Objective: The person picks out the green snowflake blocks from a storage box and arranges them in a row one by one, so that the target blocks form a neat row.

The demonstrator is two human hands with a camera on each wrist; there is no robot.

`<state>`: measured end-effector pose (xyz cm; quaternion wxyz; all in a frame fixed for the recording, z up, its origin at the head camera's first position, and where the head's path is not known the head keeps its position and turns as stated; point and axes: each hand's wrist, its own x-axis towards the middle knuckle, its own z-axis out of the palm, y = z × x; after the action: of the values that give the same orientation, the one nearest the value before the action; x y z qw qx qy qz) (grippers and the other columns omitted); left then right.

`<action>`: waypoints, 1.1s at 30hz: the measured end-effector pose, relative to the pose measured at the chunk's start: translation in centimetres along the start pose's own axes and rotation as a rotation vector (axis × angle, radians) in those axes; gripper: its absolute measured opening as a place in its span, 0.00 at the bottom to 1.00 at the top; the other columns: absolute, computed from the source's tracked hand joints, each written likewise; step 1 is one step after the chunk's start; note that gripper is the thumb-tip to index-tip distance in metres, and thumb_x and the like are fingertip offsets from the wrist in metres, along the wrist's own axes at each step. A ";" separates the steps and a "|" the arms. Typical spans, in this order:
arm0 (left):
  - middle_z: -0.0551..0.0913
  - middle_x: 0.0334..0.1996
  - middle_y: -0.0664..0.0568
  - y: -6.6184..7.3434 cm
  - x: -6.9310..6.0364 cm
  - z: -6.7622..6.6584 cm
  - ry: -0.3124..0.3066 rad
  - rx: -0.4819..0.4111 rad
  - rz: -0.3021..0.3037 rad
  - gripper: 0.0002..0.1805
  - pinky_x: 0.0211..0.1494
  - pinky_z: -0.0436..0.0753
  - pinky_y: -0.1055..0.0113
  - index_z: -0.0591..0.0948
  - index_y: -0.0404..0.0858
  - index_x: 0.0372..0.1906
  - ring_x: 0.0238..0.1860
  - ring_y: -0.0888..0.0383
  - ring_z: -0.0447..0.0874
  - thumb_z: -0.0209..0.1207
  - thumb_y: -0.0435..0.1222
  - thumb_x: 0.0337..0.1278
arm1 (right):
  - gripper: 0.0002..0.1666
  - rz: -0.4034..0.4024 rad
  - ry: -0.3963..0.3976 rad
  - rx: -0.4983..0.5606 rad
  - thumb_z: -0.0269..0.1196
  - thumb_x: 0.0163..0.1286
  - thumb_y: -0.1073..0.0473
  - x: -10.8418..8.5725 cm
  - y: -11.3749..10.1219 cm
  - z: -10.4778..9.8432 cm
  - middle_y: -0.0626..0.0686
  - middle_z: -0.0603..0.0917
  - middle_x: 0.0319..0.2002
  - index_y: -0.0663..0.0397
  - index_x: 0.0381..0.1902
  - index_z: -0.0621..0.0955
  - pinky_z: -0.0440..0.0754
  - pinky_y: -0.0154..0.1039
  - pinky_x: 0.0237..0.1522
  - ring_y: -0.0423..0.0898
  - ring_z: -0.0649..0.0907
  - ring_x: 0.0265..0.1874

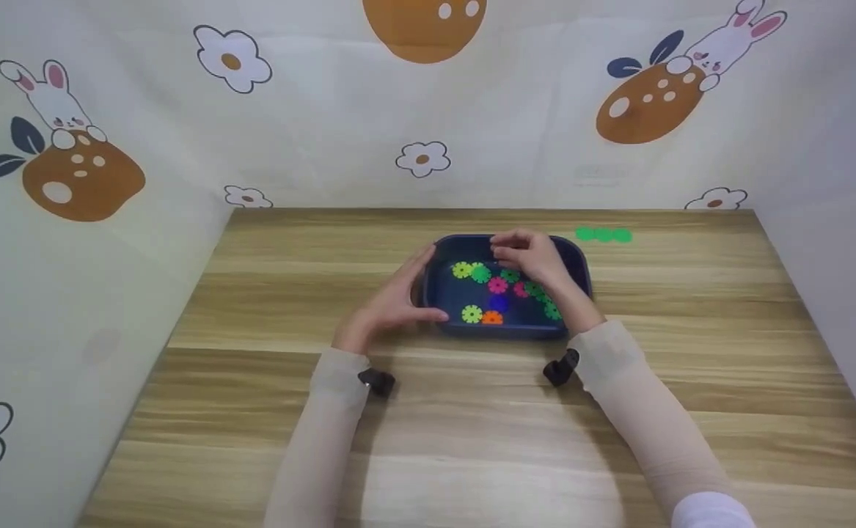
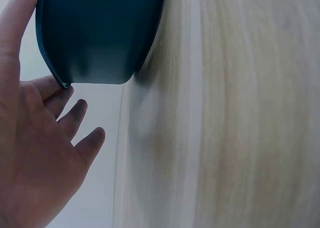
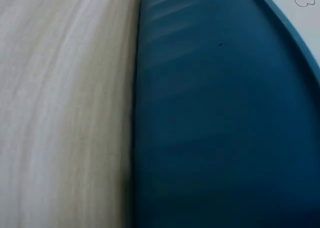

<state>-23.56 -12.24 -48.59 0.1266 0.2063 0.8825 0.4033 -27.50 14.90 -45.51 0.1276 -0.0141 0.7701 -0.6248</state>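
A dark blue tray [image 1: 505,332] stands on the table, holding several toothed plastic discs, among them a yellow-green disc [image 1: 472,314], an orange disc [image 1: 492,317], a pink disc [image 1: 498,284] and a blue disc [image 1: 499,303]. My left hand [image 1: 392,299] spans the tray's left end. Its thumb touches the front corner and its outstretched fingers the back corner; in the left wrist view this hand rests against the tray's rim. Over the back right of the tray hovers my right hand [image 1: 534,258], fingers bent loosely, no disc visible between them. The right wrist view shows only the tray's outer wall [image 3: 215,107].
Behind the tray, to the right, several green discs [image 1: 604,235] lie in a row on the wooden table [image 1: 288,279]. A patterned cloth [image 1: 325,110] with rabbits and flowers hangs around the table's back and sides.
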 end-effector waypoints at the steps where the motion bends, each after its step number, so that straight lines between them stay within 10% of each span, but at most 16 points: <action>1: 0.41 0.82 0.48 0.0 0.0 0.0 -0.002 -0.002 0.001 0.65 0.82 0.50 0.46 0.43 0.57 0.81 0.82 0.49 0.41 0.75 0.53 0.43 | 0.20 0.002 0.002 -0.010 0.61 0.71 0.65 0.0 0.1 0.0 0.66 0.81 0.57 0.69 0.58 0.79 0.84 0.44 0.57 0.52 0.85 0.53; 19: 0.42 0.82 0.50 0.2 0.1 0.2 -0.006 -0.027 -0.004 0.63 0.82 0.49 0.46 0.44 0.57 0.81 0.82 0.49 0.41 0.75 0.49 0.46 | 0.23 0.024 -0.097 -0.327 0.64 0.69 0.60 0.3 1.4 0.7 0.65 0.83 0.58 0.63 0.60 0.80 0.85 0.37 0.50 0.51 0.84 0.49; 33: 0.43 0.82 0.51 -0.1 -0.1 0.0 0.002 -0.016 -0.017 0.63 0.81 0.51 0.43 0.44 0.61 0.80 0.82 0.47 0.42 0.74 0.52 0.46 | 0.19 -0.013 -0.001 -0.614 0.72 0.59 0.61 1.3 1.3 3.2 0.60 0.88 0.42 0.62 0.48 0.85 0.82 0.42 0.48 0.49 0.83 0.39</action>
<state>-23.54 -12.35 -48.61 0.1309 0.1972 0.8811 0.4094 -27.86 11.88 -47.61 0.1136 -0.0570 0.9228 -0.3638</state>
